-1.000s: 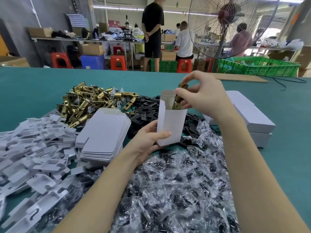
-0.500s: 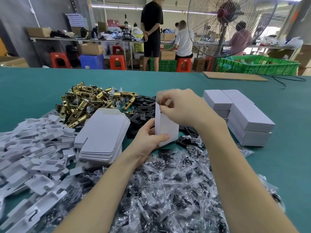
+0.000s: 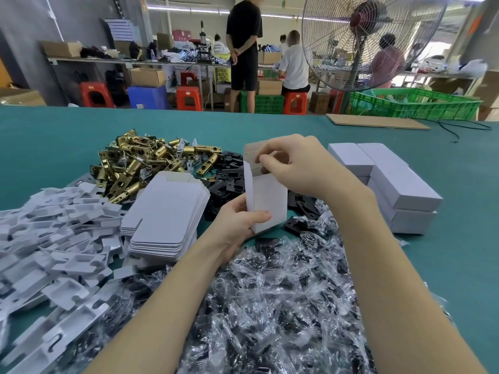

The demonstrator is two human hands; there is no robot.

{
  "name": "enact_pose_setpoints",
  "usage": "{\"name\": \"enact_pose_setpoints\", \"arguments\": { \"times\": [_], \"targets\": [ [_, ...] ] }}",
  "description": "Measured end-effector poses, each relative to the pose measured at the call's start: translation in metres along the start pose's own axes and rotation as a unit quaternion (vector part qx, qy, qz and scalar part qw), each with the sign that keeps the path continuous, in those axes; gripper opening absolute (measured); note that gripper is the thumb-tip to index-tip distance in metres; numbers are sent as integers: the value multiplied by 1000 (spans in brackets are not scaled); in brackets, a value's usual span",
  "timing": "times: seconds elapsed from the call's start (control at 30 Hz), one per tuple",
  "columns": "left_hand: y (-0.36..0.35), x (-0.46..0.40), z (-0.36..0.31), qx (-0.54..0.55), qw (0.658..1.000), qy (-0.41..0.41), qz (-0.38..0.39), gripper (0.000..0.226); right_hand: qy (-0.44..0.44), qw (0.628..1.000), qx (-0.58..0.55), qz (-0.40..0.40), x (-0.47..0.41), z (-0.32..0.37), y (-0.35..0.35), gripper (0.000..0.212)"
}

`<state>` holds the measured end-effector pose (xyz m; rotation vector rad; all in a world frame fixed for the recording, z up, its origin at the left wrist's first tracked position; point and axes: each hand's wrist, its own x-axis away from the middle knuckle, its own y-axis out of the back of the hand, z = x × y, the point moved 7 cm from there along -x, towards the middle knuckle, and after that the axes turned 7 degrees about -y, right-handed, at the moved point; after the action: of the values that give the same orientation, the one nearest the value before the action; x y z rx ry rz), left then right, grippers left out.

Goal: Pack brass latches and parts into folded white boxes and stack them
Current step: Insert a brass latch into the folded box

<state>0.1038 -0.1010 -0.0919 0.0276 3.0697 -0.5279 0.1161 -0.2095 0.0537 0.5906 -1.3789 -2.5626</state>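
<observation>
The box (image 3: 267,201) is matt white card, brown inside its flap. The latches (image 3: 140,168) are shiny brass-coloured metal. The plates (image 3: 226,176) look matt black. The bags (image 3: 270,306) are crinkled glossy clear plastic. The trays (image 3: 54,252) are smooth white plastic. The table (image 3: 54,136) is matt teal.

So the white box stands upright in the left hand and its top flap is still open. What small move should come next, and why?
Probably fold the top flap down and tuck it in. The left hand grips the upright white box near its base, the right hand pinches at the open top, and no latch shows above the rim. Closed boxes already wait on the right.
</observation>
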Motion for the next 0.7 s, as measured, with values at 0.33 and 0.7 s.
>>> {"name": "enact_pose_setpoints", "arguments": {
  "times": [0.33,0.7],
  "targets": [
    [-1,-1,3,-19,1000,11,0,55,19,994,-69,-86,2,-2,27,13],
    [2,10,7,-77,994,72,-8,33,172,984,-28,-32,20,93,-41,16]
  ]
}}
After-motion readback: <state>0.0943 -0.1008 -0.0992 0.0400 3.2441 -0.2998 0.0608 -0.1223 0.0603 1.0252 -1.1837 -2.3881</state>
